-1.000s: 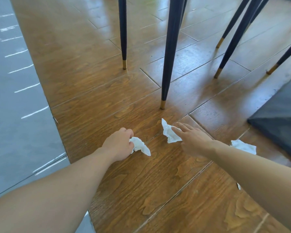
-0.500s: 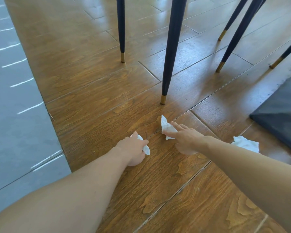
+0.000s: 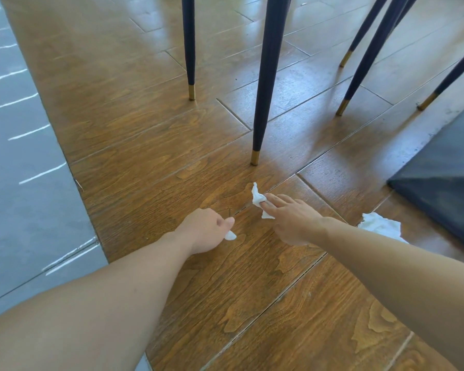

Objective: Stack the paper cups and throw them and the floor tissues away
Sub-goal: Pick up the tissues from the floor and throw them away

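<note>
Pinching the second tissue (image 3: pixel 258 198) off the wood floor (image 3: pixel 134 145) with right hand (image 3: pixel 292 219) fingertips while left hand (image 3: pixel 202 228) is clenching a first wad (image 3: pixel 230 235); third tissue (image 3: pixel 381 226) is lying beside the right forearm, so ball each tight before reaching.

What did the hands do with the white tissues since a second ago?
The left hand has closed around its crumpled white tissue, so only a corner peeks out. The right hand is still gathering the second white tissue. The third tissue stayed on the wooden floor.
</note>
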